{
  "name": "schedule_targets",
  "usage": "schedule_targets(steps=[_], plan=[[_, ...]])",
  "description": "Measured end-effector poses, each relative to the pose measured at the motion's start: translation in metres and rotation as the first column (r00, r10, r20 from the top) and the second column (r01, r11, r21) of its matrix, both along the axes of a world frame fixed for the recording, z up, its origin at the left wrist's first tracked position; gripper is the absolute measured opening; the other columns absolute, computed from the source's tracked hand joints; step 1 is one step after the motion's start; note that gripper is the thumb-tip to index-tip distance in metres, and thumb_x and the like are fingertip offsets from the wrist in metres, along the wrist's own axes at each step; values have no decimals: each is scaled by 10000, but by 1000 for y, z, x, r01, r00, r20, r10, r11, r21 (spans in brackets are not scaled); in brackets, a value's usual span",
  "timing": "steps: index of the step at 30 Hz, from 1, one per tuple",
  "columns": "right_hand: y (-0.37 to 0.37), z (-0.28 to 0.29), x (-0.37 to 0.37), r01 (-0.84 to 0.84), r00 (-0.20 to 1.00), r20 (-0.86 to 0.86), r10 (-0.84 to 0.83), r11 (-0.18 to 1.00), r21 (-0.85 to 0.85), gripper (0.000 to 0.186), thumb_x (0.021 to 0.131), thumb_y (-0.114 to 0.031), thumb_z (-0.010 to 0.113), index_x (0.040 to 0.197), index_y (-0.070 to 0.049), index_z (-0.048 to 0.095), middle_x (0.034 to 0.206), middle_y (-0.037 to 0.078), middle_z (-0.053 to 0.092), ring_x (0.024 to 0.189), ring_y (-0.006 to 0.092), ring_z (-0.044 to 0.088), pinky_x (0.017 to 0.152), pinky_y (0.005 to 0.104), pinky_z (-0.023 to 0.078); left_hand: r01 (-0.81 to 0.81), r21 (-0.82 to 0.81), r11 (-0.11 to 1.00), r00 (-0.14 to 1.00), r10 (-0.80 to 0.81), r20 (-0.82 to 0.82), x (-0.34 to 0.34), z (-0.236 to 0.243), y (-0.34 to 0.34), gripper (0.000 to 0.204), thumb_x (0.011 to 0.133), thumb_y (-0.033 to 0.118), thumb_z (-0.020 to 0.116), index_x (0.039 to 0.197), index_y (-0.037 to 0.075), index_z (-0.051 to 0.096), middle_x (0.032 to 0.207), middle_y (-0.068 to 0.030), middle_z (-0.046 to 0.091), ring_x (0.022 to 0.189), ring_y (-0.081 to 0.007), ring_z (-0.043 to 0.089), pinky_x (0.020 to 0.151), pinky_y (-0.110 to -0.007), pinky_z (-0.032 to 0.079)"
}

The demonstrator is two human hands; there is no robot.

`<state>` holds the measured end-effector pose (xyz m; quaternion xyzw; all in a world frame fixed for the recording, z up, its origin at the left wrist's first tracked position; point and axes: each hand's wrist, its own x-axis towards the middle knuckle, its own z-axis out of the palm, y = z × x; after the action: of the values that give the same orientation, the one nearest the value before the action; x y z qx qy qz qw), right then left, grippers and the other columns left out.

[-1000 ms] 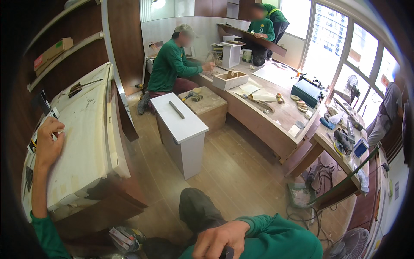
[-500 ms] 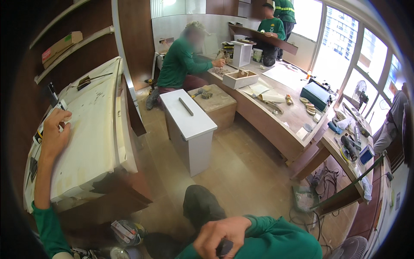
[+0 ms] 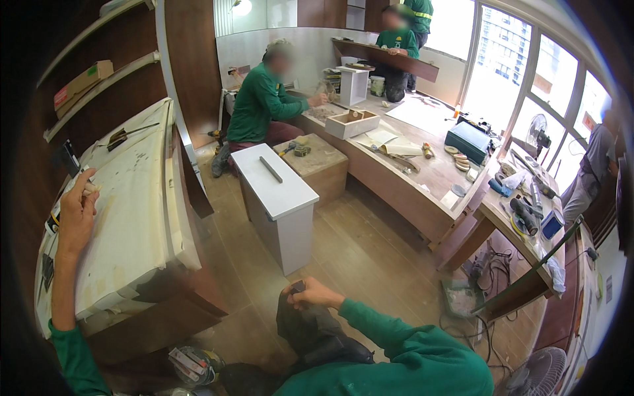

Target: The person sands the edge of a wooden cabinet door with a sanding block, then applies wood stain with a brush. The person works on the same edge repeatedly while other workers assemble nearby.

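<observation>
My left hand (image 3: 77, 214) is raised over a bench with a pale cover (image 3: 129, 214), its fingers pinched on a small pale piece (image 3: 91, 189) whose kind I cannot make out. Just beyond the fingertips, a dark, flat-bladed tool (image 3: 70, 160) stands at the bench's left side. Low in the middle, my right hand (image 3: 316, 294) is closed round a small dark object (image 3: 298, 287); only its blunt end shows, above my knee. Farther up the bench cover lie slim dark tools (image 3: 122, 137).
A white-topped cabinet (image 3: 271, 178) carrying a grey bar (image 3: 271, 169) stands ahead. Beyond it, a co-worker in green (image 3: 261, 109) kneels at a low platform (image 3: 422, 185). A tool-strewn table (image 3: 508, 228) and cables are at right. A tub (image 3: 195, 365) sits low left.
My right hand has moved up and forward, away from my body, with the dark object. The left hand stays over the bench, its fingers drawn closer round the pale piece. The view has shifted slightly.
</observation>
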<state>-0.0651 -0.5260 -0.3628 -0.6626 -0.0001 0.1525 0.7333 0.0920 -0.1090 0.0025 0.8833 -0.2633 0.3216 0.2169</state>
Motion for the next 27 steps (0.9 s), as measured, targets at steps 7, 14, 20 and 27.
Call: schedule_targets(steps=[7,14,20,27], plan=[[5,-103,26,104,963,-236,-129,988,-118,196,876,-127,727,947,55,708,803,97,737,652,190,705,570,329,574,58,-10,998,998,-58,-23,2,-1,0,184,963,91,655,1077,-51,680,712,-75,592,543,-115,518,541,-289,427],[15,-133,31,55,955,-251,-159,925,-377,253,873,-242,773,909,5,730,819,94,730,709,192,704,650,330,572,123,137,983,987,-135,84,13,-3,15,164,815,-65,675,978,-49,663,842,-125,618,714,-202,609,663,-313,479],[20,-135,22,59,963,-204,-177,875,-480,275,845,-262,793,833,-1,707,763,69,704,696,172,681,668,323,550,56,188,980,978,-92,186,15,-2,19,257,725,-147,633,960,-46,656,943,-132,598,818,-242,608,748,-322,483],[19,-147,16,139,952,-195,-236,901,-412,259,846,-268,794,849,-22,712,772,63,702,701,169,667,666,333,544,64,94,993,972,-84,218,12,1,14,271,710,-147,574,957,-69,654,959,-107,608,844,-230,612,758,-315,482]])
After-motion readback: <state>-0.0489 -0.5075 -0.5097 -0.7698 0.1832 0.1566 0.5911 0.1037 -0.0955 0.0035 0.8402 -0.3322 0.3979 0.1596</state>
